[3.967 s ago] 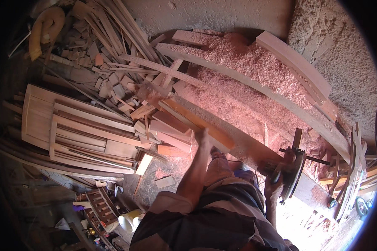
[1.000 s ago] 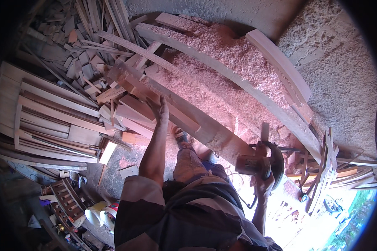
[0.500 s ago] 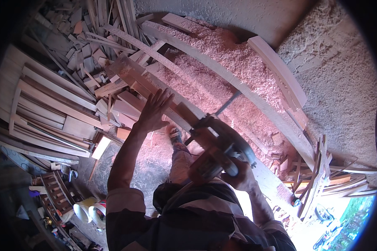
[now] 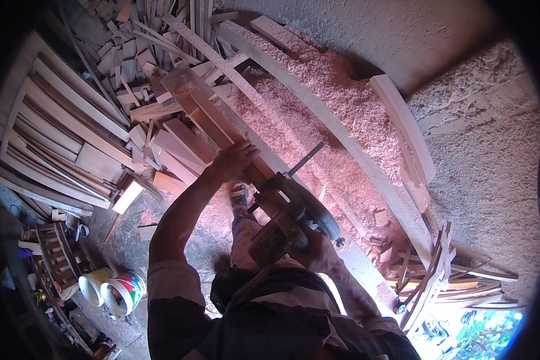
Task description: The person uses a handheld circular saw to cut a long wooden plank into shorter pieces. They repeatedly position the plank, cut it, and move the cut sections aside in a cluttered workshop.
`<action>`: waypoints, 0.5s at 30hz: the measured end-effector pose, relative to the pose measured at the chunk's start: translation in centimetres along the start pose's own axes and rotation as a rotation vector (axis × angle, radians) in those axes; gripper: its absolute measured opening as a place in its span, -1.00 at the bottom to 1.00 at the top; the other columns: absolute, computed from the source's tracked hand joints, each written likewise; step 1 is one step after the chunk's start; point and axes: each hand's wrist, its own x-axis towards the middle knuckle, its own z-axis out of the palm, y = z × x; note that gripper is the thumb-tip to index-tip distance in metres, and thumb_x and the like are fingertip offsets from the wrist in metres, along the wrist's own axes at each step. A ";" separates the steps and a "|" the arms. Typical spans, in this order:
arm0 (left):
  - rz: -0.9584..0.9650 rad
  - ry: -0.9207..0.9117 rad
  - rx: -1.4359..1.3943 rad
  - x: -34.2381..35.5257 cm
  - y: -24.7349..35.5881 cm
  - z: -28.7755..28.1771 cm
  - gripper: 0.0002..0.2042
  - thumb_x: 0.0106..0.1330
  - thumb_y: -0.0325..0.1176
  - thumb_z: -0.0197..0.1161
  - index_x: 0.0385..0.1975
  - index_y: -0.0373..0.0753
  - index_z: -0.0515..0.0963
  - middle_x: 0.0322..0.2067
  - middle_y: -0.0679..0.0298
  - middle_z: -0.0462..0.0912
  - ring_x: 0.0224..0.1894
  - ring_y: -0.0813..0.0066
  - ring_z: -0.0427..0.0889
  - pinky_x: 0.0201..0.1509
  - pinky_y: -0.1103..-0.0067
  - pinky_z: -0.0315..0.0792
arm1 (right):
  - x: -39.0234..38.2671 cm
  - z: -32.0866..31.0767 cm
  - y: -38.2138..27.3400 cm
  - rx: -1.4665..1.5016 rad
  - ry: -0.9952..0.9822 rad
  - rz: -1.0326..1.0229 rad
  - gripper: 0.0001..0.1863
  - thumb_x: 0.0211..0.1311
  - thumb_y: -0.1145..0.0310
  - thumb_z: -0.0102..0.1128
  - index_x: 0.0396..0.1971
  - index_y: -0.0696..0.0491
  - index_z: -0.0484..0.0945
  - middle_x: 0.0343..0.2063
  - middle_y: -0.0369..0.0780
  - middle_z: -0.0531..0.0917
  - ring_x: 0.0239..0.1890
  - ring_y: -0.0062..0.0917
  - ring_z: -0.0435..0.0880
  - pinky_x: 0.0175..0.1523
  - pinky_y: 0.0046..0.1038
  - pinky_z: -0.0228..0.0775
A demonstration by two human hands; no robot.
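Observation:
My right hand point(image 4: 319, 253) is closed around the rear handle of a circular saw point(image 4: 297, 207), whose body covers part of the palm and fingers. A thin metal guide bar point(image 4: 306, 158) sticks out from the saw's base. The base sits at the near end of a reddish-brown wooden board point(image 4: 207, 125) that runs away to the far left. My left hand point(image 4: 237, 160) lies across this board just ahead of the saw, fingers bent over it. Beneath is a long, pale plank point(image 4: 375, 282). The blade and the cut are hidden.
Pinkish shavings point(image 4: 336, 108) cover the floor beyond the plank, with a long curved beam point(image 4: 324, 105) across them. Offcuts point(image 4: 126, 54) pile up at far left, above leaning boards point(image 4: 72, 120). Two buckets point(image 4: 123, 294) stand at lower left. My foot point(image 4: 239, 193) is below the board.
My left hand has come down from a raised, spread pose onto the board. The view has shifted, and the saw sits further left in it, still in my right hand.

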 end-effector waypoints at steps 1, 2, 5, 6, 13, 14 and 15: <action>-0.016 -0.032 -0.057 0.0 -0.2 0.2 -0.12 -0.12 0.00 0.58 0.27 -0.23 0.42 0.26 0.20 0.49 0.39 0.20 0.36 0.48 0.36 0.26 | 0.2 0.1 -0.2 0.010 0.008 -0.039 -0.47 0.12 0.27 0.44 0.08 0.17 0.58 -0.30 0.07 0.75 -0.18 -0.08 0.79 -0.13 -0.18 0.63; -0.030 -0.064 -0.118 0.0 -0.2 0.4 -0.13 -0.14 -0.03 0.59 0.26 -0.24 0.43 0.25 0.21 0.50 0.37 0.20 0.38 0.46 0.41 0.30 | 0.4 0.3 -0.4 0.016 0.010 -0.049 -0.48 0.13 0.25 0.45 0.08 0.16 0.58 -0.30 0.07 0.75 -0.17 -0.07 0.79 -0.13 -0.17 0.63; -0.005 -0.012 -0.065 -0.1 -0.3 0.3 -0.12 -0.18 -0.03 0.62 0.23 -0.24 0.43 0.22 0.21 0.51 0.34 0.19 0.41 0.45 0.38 0.34 | 0.4 0.5 -0.8 0.044 -0.012 0.026 -0.40 0.15 0.21 0.47 0.17 0.13 0.56 -0.25 0.02 0.77 -0.16 -0.27 0.81 -0.08 -0.30 0.59; 0.008 0.005 -0.099 0.0 -0.4 0.2 -0.11 -0.19 -0.02 0.62 0.23 -0.24 0.44 0.22 0.22 0.51 0.33 0.19 0.42 0.45 0.37 0.34 | 0.5 0.5 -0.8 0.060 -0.010 0.024 -0.40 0.15 0.21 0.47 0.17 0.14 0.56 -0.25 0.01 0.77 -0.16 -0.29 0.81 -0.09 -0.30 0.59; 0.025 0.022 -0.152 -0.2 -0.2 -0.5 -0.07 -0.24 0.02 0.64 0.22 -0.23 0.43 0.20 0.22 0.52 0.33 0.20 0.42 0.44 0.38 0.37 | 0.4 0.6 0.0 0.048 -0.041 0.041 -0.42 0.14 0.22 0.47 0.14 0.15 0.57 -0.24 -0.01 0.77 -0.14 -0.32 0.80 -0.06 -0.29 0.59; 0.019 0.046 -0.177 -0.2 -0.2 -0.5 -0.07 -0.24 0.02 0.65 0.23 -0.23 0.42 0.20 0.22 0.52 0.33 0.19 0.42 0.44 0.38 0.38 | 0.3 0.7 0.3 0.029 -0.050 0.054 -0.42 0.14 0.23 0.46 0.14 0.15 0.57 -0.24 -0.01 0.76 -0.15 -0.31 0.80 -0.06 -0.28 0.59; 0.027 0.008 -0.162 -0.5 0.2 -0.5 -0.06 -0.24 0.02 0.65 0.23 -0.22 0.42 0.20 0.23 0.52 0.33 0.20 0.42 0.43 0.39 0.38 | -0.6 1.0 0.4 0.017 -0.059 0.065 -0.42 0.13 0.23 0.46 0.14 0.15 0.57 -0.25 0.00 0.76 -0.15 -0.29 0.79 -0.06 -0.27 0.58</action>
